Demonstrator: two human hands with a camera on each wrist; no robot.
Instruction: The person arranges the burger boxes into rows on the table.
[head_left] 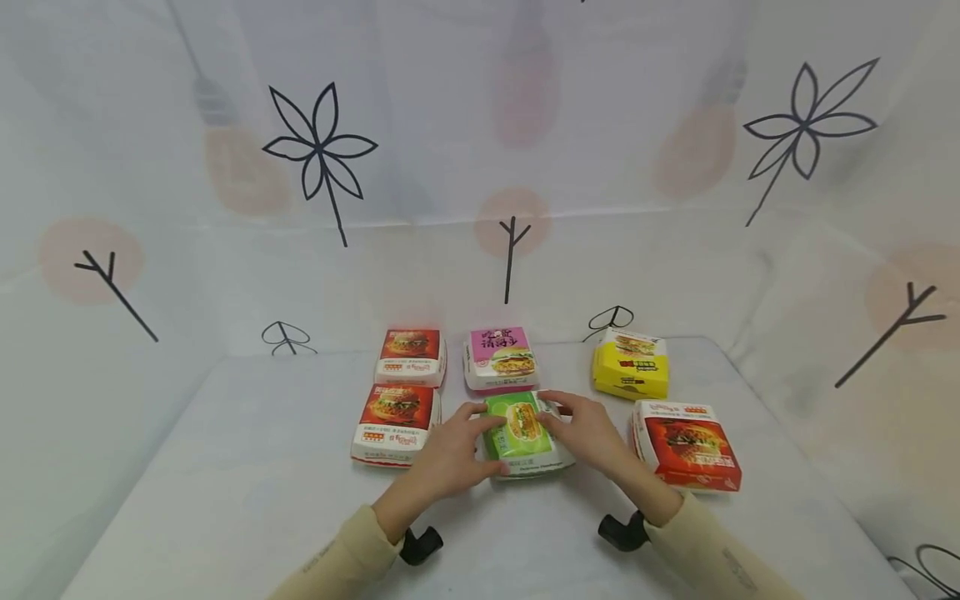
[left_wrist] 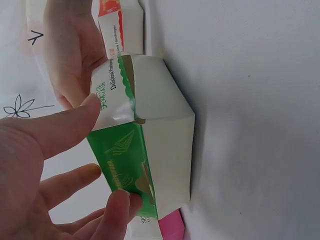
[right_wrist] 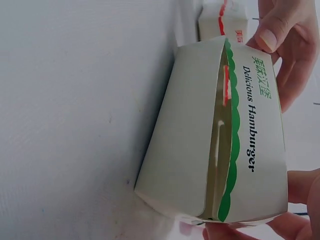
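Observation:
A green and white hamburger box point(head_left: 522, 433) sits on the white table, front middle among the boxes, its lid resting slightly apart from the base along the front. My left hand point(head_left: 448, 454) holds its left side, with the thumb point(left_wrist: 80, 120) at the front edge of the lid and fingers along the green side. From the right, my right hand point(head_left: 588, 433) grips the same box, fingers over the lid edge and the side. In the right wrist view, "Delicious Hamburger" shows on the front flap point(right_wrist: 250, 120), and a dark gap runs under its scalloped green edge.
Two red and white burger boxes, one front point(head_left: 396, 421) and one behind point(head_left: 410, 357), stand left. A pink box point(head_left: 501, 358) is just behind the green one. To the right are a yellow box point(head_left: 632, 364) and another red box point(head_left: 686, 446). A patterned cloth point(head_left: 420, 275) hangs behind.

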